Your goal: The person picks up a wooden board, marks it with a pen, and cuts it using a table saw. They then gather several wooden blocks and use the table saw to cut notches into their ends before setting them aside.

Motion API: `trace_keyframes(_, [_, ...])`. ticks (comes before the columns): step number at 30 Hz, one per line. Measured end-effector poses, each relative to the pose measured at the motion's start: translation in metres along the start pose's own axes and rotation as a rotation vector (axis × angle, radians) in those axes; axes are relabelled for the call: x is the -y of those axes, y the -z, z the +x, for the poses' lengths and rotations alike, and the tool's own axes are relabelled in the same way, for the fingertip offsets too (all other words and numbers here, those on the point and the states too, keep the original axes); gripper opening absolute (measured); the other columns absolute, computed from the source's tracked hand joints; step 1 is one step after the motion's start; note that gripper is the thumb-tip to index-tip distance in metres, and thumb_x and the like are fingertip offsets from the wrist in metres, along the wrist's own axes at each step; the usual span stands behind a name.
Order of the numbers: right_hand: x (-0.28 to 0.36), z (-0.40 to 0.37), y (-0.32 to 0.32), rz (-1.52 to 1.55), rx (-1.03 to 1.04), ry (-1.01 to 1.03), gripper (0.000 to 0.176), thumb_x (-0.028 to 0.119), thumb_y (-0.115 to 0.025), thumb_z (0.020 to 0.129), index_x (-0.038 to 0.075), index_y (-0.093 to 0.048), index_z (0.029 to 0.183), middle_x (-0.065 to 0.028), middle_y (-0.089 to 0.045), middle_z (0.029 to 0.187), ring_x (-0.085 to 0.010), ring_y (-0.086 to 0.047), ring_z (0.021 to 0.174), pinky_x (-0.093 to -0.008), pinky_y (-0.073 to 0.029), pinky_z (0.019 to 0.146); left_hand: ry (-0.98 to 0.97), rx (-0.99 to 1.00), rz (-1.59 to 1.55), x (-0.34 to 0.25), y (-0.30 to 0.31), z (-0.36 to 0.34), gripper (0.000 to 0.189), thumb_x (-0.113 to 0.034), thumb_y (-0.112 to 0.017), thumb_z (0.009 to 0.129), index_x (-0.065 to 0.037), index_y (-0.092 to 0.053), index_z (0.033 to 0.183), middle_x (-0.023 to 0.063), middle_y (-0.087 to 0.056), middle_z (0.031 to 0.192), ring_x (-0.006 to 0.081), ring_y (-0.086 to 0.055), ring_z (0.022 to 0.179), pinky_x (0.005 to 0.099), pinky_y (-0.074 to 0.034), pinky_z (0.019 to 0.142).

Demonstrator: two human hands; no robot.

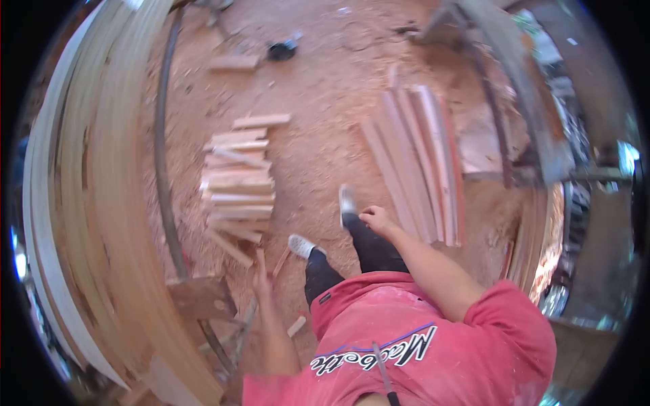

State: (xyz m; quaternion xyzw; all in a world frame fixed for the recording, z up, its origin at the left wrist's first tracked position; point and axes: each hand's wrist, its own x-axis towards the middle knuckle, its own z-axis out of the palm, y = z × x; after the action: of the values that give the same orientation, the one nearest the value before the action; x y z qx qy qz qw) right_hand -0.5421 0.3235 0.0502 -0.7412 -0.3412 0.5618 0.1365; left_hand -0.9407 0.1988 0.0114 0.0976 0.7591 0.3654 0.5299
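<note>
My left hand (pixel 264 281) hangs low at my left side, slightly blurred, fingers stretched out with nothing seen in them. It is nearest to the lower end of a pile of short wood pieces (pixel 237 181) on the ground. My right hand (pixel 376 220) is in front of my right thigh, its fingers curled in and no object showing in them. To its right lies a bundle of long reddish wood strips (pixel 420 162), side by side on the ground.
Long stacked boards (pixel 115 203) run down the left side, with a dark curved pole (pixel 164 135) beside them. A wooden block (pixel 233 63) and a small black object (pixel 282 50) lie ahead on the shaving-strewn ground. A wooden frame (pixel 521 88) stands at upper right.
</note>
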Motion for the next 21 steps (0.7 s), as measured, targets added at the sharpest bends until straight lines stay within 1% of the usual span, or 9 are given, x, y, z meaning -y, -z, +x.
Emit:
trace_keyframes(2, [-0.009, 0.022, -0.047, -0.056, 0.139, -0.003, 0.036, 0.024, -0.069, 0.088, -0.001, -0.069, 0.113, -0.0114, -0.071, 0.097, -0.0191, -0.066, 0.080, -0.0346, -0.054, 0.072, 0.078, -0.005, -0.116, -0.041, -0.027, 0.030, 0.029, -0.033, -0.064, 0.096, -0.005, -0.067, 0.089, 0.0041, -0.066, 0.084, 0.0128, -0.063, 0.072, 0.0268, -0.049, 0.061])
trace_keyframes(4, [-0.011, 0.041, -0.075, -0.065, 0.336, -0.082, 0.035, 0.024, -0.067, 0.089, -0.001, -0.068, 0.114, -0.0102, -0.070, 0.096, -0.0188, -0.066, 0.080, -0.0333, -0.053, 0.069, -0.008, 0.082, -0.032, -0.073, -0.051, 0.043, 0.033, -0.033, -0.065, 0.095, -0.001, -0.069, 0.098, 0.0072, -0.070, 0.091, 0.0156, -0.066, 0.080, 0.0283, -0.052, 0.072])
trace_keyframes(7, [0.015, 0.090, -0.111, -0.069, 0.602, -0.280, 0.037, 0.024, -0.067, 0.089, 0.000, -0.066, 0.117, -0.0081, -0.069, 0.093, -0.0167, -0.064, 0.074, -0.0316, -0.051, 0.061, -0.012, 0.019, 0.247, -0.072, -0.085, 0.082, 0.035, -0.036, -0.065, 0.097, -0.002, -0.071, 0.101, 0.0059, -0.070, 0.093, 0.0153, -0.066, 0.080, 0.0289, -0.051, 0.070])
trace_keyframes(11, [0.011, 0.166, -0.145, -0.125, 0.552, -0.136, 0.032, 0.025, -0.067, 0.091, 0.000, -0.068, 0.112, -0.0067, -0.068, 0.088, -0.0150, -0.063, 0.076, -0.0318, -0.051, 0.063, 0.109, 0.043, 0.204, -0.005, -0.105, 0.152, 0.038, -0.036, -0.063, 0.096, 0.001, -0.071, 0.101, 0.0097, -0.072, 0.094, 0.0174, -0.067, 0.081, 0.0323, -0.051, 0.071])
trace_keyframes(14, [0.018, 0.213, -0.156, -0.013, 0.474, -0.191, 0.031, 0.024, -0.067, 0.092, -0.001, -0.068, 0.110, -0.0056, -0.067, 0.084, -0.0134, -0.062, 0.075, -0.0314, -0.051, 0.062, 0.304, 0.158, 0.633, 0.023, -0.125, 0.207, 0.049, -0.040, -0.067, 0.089, 0.008, -0.067, 0.099, 0.0248, -0.071, 0.099, 0.0337, -0.068, 0.094, 0.0415, -0.051, 0.084])
trace_keyframes(15, [0.021, 0.232, -0.164, 0.046, 0.447, -0.239, 0.031, 0.025, -0.067, 0.092, -0.001, -0.068, 0.110, -0.0049, -0.067, 0.083, -0.0131, -0.062, 0.075, -0.0307, -0.051, 0.063, 0.321, 0.163, 0.633, 0.038, -0.129, 0.232, 0.049, -0.040, -0.067, 0.089, 0.008, -0.067, 0.099, 0.0248, -0.071, 0.099, 0.0337, -0.068, 0.094, 0.0415, -0.051, 0.084])
trace_keyframes(17, [-0.002, 0.280, -0.168, -0.024, 0.542, -0.154, 0.034, 0.030, -0.066, 0.094, 0.004, -0.064, 0.116, -0.0020, -0.064, 0.086, -0.0115, -0.059, 0.071, -0.0285, -0.047, 0.061, 0.150, 0.148, 0.871, 0.055, -0.138, 0.266, 0.050, -0.042, -0.068, 0.088, 0.008, -0.067, 0.095, 0.0267, -0.070, 0.100, 0.0361, -0.068, 0.095, 0.0438, -0.051, 0.084])
trace_keyframes(19, [-0.014, 0.329, -0.178, -0.042, 0.538, -0.300, 0.033, 0.033, -0.067, 0.094, 0.007, -0.065, 0.114, -0.0010, -0.062, 0.084, -0.0114, -0.057, 0.070, -0.0283, -0.046, 0.060, 0.235, 0.088, 0.548, 0.078, -0.147, 0.302, 0.046, -0.040, -0.067, 0.091, 0.005, -0.066, 0.097, 0.0205, -0.071, 0.098, 0.0310, -0.069, 0.091, 0.0419, -0.053, 0.079])
trace_keyframes(21, [-0.022, 0.374, -0.194, -0.099, 0.480, -0.338, 0.038, 0.040, -0.068, 0.092, 0.009, -0.065, 0.114, -0.0005, -0.061, 0.082, -0.0118, -0.057, 0.070, -0.0297, -0.046, 0.062, 0.338, 0.052, 0.031, 0.049, -0.165, 0.308, 0.041, -0.037, -0.066, 0.094, 0.002, -0.063, 0.105, 0.0138, -0.071, 0.099, 0.0246, -0.068, 0.089, 0.0378, -0.054, 0.075])
